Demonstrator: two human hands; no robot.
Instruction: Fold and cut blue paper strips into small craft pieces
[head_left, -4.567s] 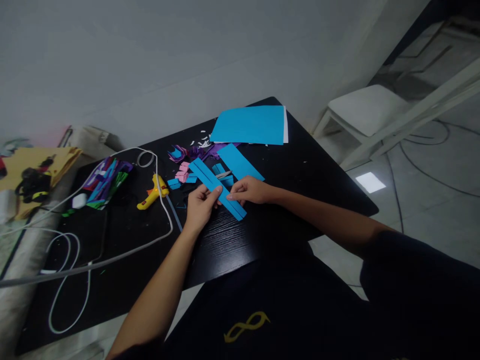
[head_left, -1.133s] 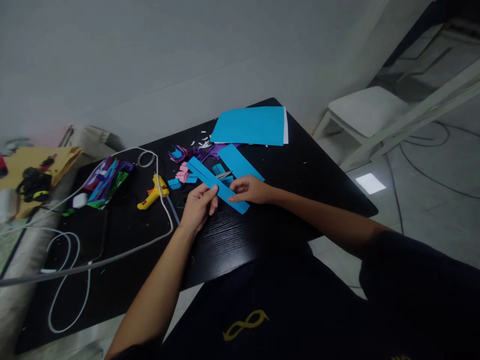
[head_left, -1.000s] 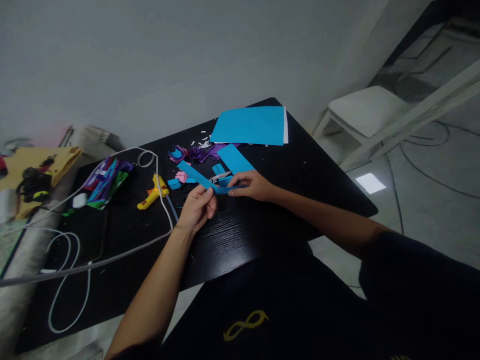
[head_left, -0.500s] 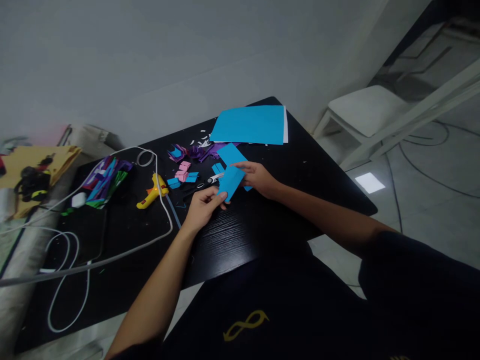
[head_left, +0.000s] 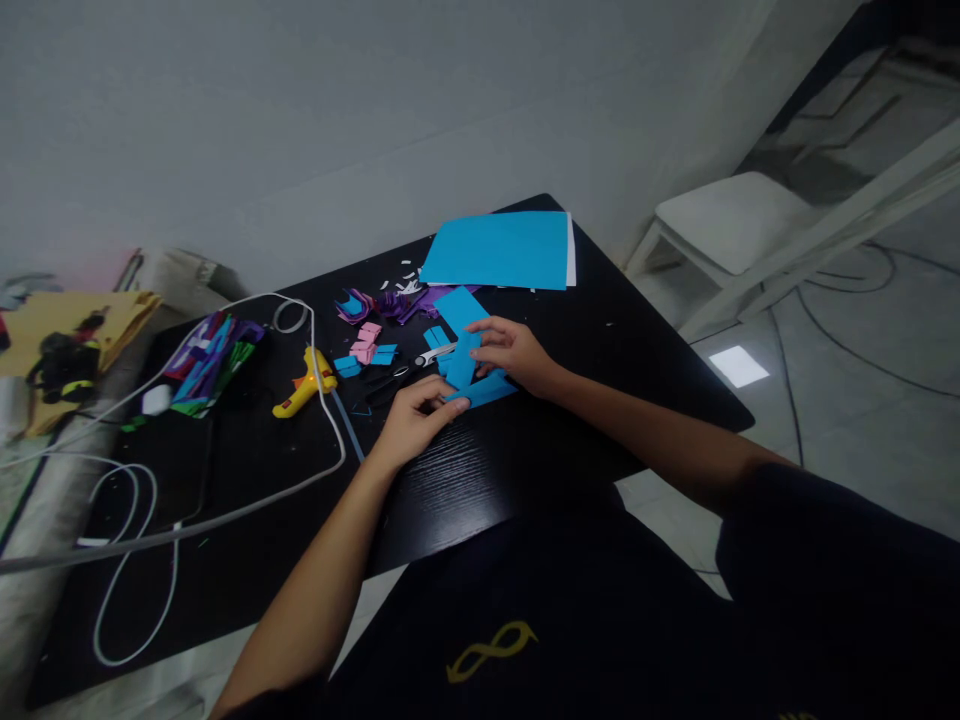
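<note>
Pinching a bent blue paper strip (head_left: pixel 463 362) is the left hand (head_left: pixel 414 418); the right hand (head_left: pixel 519 356) touches it, grip unclear.

A yellow glue gun (head_left: pixel 304 387) lies on the table (head_left: pixel 259 570); a white cable (head_left: pixel 314 335) crosses it. A chair (head_left: pixel 739 222) stands right of the table, near floor cables (head_left: pixel 793 385).

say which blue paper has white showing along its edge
The large sheet farthest back: white paper shows along its right edge. The smaller blue piece partly hidden by the right hand and the strip it touches show no such border.
</note>
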